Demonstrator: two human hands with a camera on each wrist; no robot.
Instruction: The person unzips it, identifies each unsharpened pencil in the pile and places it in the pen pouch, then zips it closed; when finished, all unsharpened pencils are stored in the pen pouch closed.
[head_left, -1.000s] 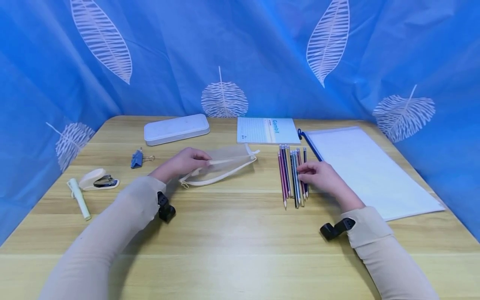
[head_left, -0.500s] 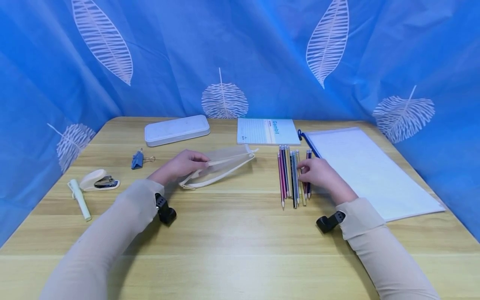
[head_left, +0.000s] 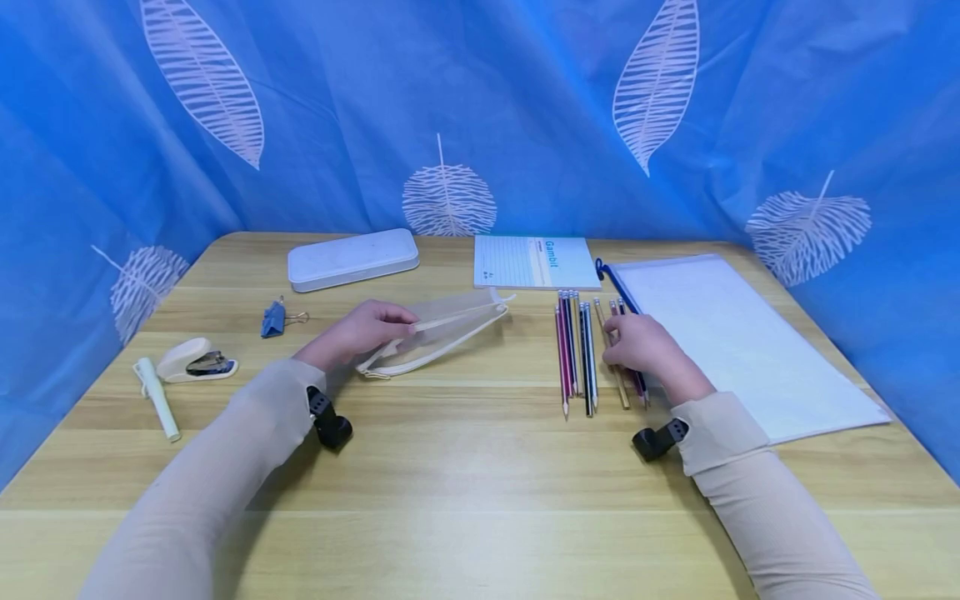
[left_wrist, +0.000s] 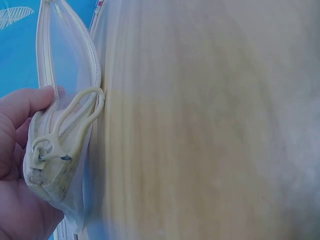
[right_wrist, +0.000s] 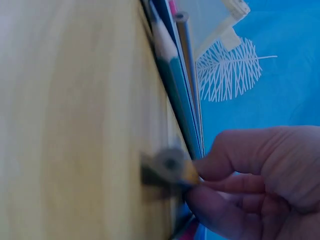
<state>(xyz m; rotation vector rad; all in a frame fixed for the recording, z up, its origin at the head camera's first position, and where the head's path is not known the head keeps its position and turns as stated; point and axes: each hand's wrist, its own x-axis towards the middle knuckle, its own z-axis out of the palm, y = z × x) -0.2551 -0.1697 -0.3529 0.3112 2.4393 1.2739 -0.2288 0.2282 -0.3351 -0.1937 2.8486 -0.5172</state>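
My left hand (head_left: 369, 325) grips one rim of a whitish see-through zip pouch (head_left: 450, 321), whose mouth gapes. In the left wrist view the thumb lies on the rim beside the pouch's cream zipper pull (left_wrist: 75, 120). My right hand (head_left: 641, 342) pinches a gold pencil (head_left: 621, 387) lying on the table; the right wrist view shows its blunt end (right_wrist: 172, 162), blurred, at thumb and finger. A few dark pencils (head_left: 642, 387) lie partly hidden under this hand. Left of it lies a row of several pencils (head_left: 573, 354), side by side.
A white case (head_left: 352, 260) and a notebook (head_left: 525, 261) lie at the back of the table (head_left: 450, 500). A white zip folder (head_left: 738, 350) lies at right. At left are a blue binder clip (head_left: 274, 318), a stapler (head_left: 197, 361) and a pale green pen (head_left: 157, 398).
My right hand has shifted slightly right, and the gold pencil and dark pencils have moved right, apart from the row. The left hand keeps its hold on the pouch, nearly still.
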